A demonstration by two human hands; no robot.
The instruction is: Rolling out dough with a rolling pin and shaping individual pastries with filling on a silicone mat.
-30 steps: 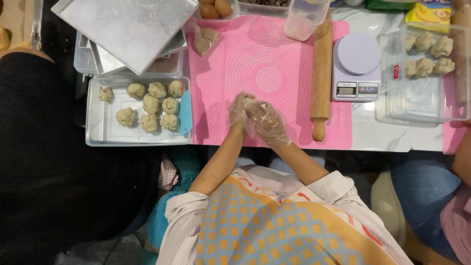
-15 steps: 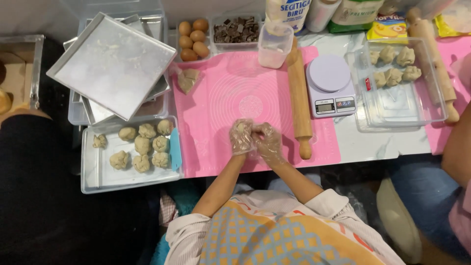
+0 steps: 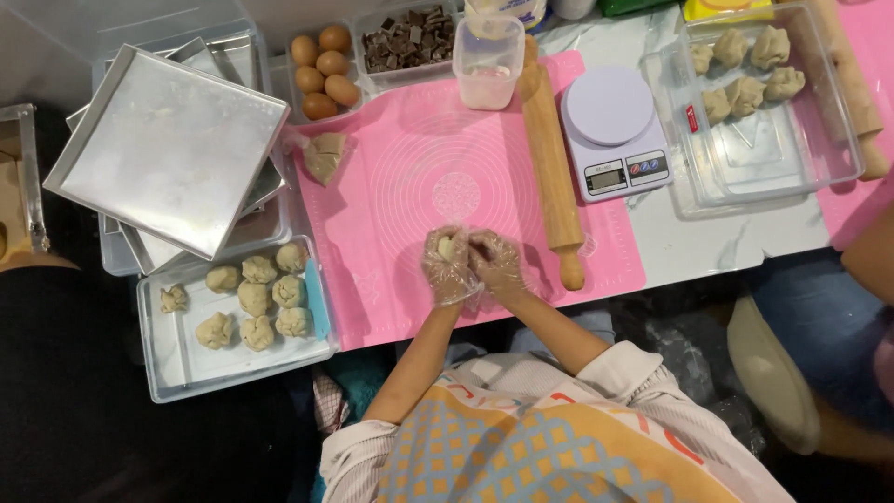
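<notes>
Two gloved hands have kept to the near edge of the pink silicone baking mat (image 3: 410,168) across the last second: the left hand (image 3: 447,268) cups a small pale lump of dough (image 3: 447,248), fingers curled about it, while the right hand (image 3: 494,263) presses its bent fingertips against the lump. The view has shifted more than the hands have, so the shaping looks unfinished. At nine o'clock from the hands sits the clear plastic tray of finished dough pieces (image 3: 172,368); at two o'clock lies the long wooden rolling pin (image 3: 549,158). The dough is mostly covered by the crinkled gloves, so its shape is perhaps round, though I cannot tell. A second rolling pin at the far right is cut off.
</notes>
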